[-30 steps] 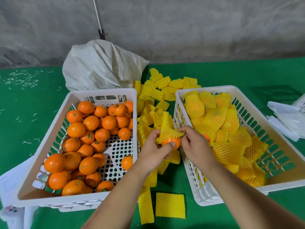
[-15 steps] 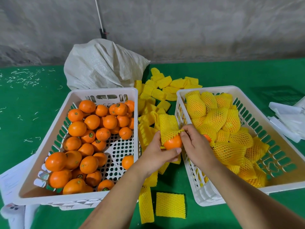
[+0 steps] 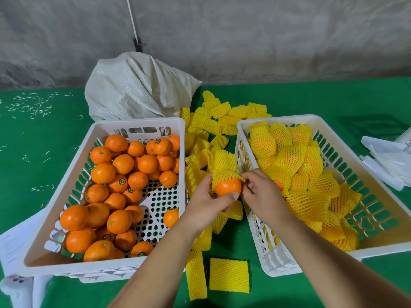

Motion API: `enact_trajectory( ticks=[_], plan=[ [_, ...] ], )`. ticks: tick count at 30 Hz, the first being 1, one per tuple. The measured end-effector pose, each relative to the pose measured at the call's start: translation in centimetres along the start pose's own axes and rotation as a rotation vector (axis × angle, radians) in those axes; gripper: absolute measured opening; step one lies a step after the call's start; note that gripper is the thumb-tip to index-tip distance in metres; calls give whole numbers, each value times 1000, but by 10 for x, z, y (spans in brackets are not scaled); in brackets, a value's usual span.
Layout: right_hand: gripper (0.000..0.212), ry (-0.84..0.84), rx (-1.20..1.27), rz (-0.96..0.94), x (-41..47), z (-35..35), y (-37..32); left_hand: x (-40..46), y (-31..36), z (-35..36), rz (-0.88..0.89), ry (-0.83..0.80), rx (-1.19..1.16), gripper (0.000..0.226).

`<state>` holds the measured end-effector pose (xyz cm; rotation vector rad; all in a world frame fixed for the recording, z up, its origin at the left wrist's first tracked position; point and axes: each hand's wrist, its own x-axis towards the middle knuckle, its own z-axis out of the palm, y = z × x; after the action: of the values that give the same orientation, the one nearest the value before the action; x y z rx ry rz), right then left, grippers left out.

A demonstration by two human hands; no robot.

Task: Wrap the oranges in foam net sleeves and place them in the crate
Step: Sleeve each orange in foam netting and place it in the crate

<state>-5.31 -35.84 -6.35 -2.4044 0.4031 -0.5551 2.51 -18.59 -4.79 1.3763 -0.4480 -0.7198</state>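
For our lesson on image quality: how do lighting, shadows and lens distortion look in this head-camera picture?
Head view: soft, even light; faint shadows beneath the left crate and loose foam sleeve; small highlights on the bare oranges; wide-angle bending splays the crate walls; the held orange is sharp.

You see glossy, smooth-skinned oranges in a white perforated plastic crate; yellow foam net sleeves, matt and open-meshed; a woven, coarse off-white sack; green matt cloth on the tabletop; rough grey concrete wall behind.
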Motion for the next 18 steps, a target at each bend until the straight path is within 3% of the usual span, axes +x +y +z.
enact_trajectory(
  ticks=[9, 15, 18],
  plan=[
    [11, -98, -40, -147, -9, -10, -14, 15, -14, 0, -21, 248, 125, 48],
    [19, -111, -25, -125, -10, -11, -17, 11, -6, 1, -217, 103, 158, 61],
    [13, -96, 1, -125, -10, -11, -14, 12, -5, 0, -142, 127, 81, 37]
  ],
)
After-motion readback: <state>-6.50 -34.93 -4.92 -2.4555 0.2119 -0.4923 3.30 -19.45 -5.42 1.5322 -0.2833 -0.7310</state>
